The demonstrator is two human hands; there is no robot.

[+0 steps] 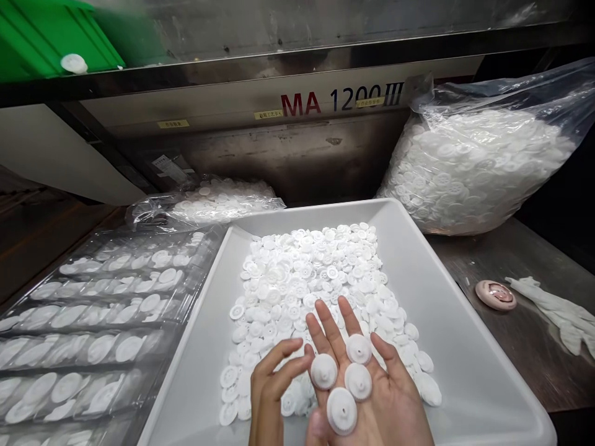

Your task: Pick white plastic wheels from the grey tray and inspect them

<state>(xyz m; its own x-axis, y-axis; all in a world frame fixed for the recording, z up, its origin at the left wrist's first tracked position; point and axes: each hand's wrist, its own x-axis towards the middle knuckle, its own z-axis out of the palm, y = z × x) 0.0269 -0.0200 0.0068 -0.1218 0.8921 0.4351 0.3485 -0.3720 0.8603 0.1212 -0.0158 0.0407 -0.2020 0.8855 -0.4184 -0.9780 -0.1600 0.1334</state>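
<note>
Four white toothed discs (357, 382) lie on the upturned palm of the right grip (383, 402), which is spread wide with its fingers extended, bearing them without closing around them. Just left of it, the left grip (269, 390) is half curled, fingers and thumb apart, fingertips close to the leftmost disc; whether they touch it cannot be told. Beneath and beyond both grips, a heap of white discs (297, 279) covers much of the floor of a grey tray (469, 371). Left of the grips is a clear tray (170, 360) with rows of white pieces. Farther ahead, a bag (149, 212) of white pieces lies to the left and a fuller bag (553, 93) to the right. Right of the grips, a pink oval object (496, 295) and a white glove (553, 306) lie on the tabletop (460, 257).
</note>
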